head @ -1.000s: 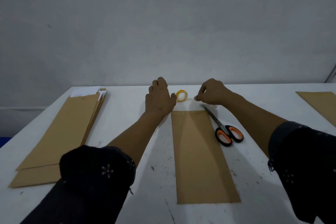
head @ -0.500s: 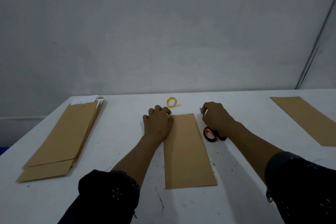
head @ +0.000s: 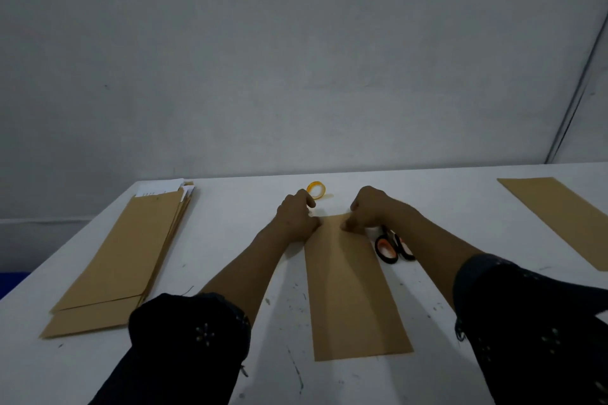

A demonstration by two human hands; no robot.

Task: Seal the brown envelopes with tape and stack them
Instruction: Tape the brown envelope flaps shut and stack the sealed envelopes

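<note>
Envelopes stacked (head: 121,260) left of the centre envelope (head: 348,293), white papers poking from their far open ends. Scissors (head: 391,246) partly hidden behind right forearm; a further envelope (head: 559,217) cut off at frame right. Left hand (head: 297,217) and right hand (head: 370,210), fingers curled, press the centre envelope's far end on the counter (head: 230,240); exact grip unclear. Tape roll (head: 316,190) just beyond the envelope.

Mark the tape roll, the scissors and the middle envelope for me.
tape roll (head: 316,190), head view, on its yellow ring.
scissors (head: 385,247), head view, on the orange-lined handle loop.
middle envelope (head: 348,299), head view, on its bare brown face.
</note>
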